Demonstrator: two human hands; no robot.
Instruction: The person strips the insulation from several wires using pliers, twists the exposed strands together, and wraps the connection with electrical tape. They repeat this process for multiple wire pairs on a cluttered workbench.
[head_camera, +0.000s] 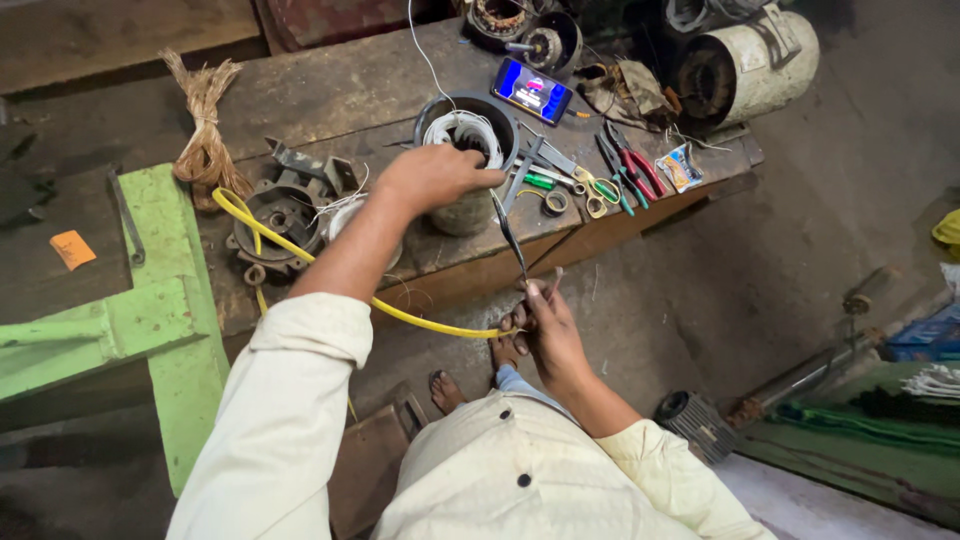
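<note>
Left hand (435, 175) clamped on stator (467, 160) rim on tabletop (340, 90). Right hand (545, 325) lower, off tabletop edge, pinching yellow sleeve (300, 255) end plus dark wire (508, 232) from stator.

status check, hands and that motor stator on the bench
Left hand gripping stator rim. Right hand pinching yellow tube end and thin dark lead. Pliers lie clear.

On the workbench (330, 90), the phone (533, 90) lies behind the stator (466, 140), pliers (634, 168) to its right
</note>
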